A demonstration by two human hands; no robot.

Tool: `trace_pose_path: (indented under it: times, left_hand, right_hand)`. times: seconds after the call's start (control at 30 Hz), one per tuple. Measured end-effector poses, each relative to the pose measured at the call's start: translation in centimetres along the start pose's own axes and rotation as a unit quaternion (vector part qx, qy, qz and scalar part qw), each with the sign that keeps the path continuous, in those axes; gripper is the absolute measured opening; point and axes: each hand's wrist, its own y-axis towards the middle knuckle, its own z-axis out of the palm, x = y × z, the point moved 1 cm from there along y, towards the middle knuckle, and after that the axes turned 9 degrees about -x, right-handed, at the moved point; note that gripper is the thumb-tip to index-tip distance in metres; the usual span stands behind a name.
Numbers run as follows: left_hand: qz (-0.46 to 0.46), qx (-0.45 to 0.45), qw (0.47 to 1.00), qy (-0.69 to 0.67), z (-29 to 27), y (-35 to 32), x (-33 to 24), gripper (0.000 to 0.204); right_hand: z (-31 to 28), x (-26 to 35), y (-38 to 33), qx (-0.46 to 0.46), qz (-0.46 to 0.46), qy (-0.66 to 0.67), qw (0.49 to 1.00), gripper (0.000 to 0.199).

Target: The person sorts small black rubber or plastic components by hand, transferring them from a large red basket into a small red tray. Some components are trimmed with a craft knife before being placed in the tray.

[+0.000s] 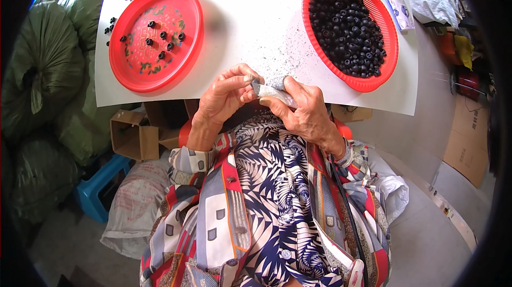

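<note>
My left hand [226, 95] and my right hand [304, 111] meet at the near edge of a white board [256, 15]. Between them lies a small grey, flat strip-like piece [273, 92]. My right hand grips it along its length, while my left thumb and fingers pinch at its left end; any small part there is hidden. A red round tray [184, 57] at the left carries several small black ring-shaped parts [160, 39]. A red slotted basket [392, 41] at the right is heaped with many of the same black parts [346, 31].
Black dust speckles the board between the two red containers. A few loose black parts [110, 25] lie left of the tray. Green sacks [48, 68], a cardboard box [130, 135], a blue stool [98, 188] and a white sack [133, 207] crowd the left. Cardboard [469, 148] lies at right.
</note>
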Motion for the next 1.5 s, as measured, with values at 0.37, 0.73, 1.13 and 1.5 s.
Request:
trace_pose_path:
  times: [0.37,0.73,1.13,1.5]
  left_hand:
    - [0.016,0.068,0.997,0.030,0.6,-2.2,-0.7,0.008]
    - [0.003,0.002,0.999,-0.046,0.1,-2.4,-0.3,0.015]
    - [0.051,-0.039,0.998,-0.012,1.1,-2.0,-0.3,0.019]
    - [0.301,-0.215,0.879,0.302,1.5,-0.5,-4.9,0.007]
  right_hand:
    - [-1.1,-0.5,-0.4,-0.018,0.097,-0.033,0.995,0.027]
    - [-0.6,-0.7,-0.9,-0.007,0.175,0.090,0.980,0.022]
    - [-0.6,-2.1,-2.3,0.025,0.041,0.007,0.999,0.013]
    - [-0.5,-3.5,-3.4,-0.031,0.215,0.132,0.967,0.031]
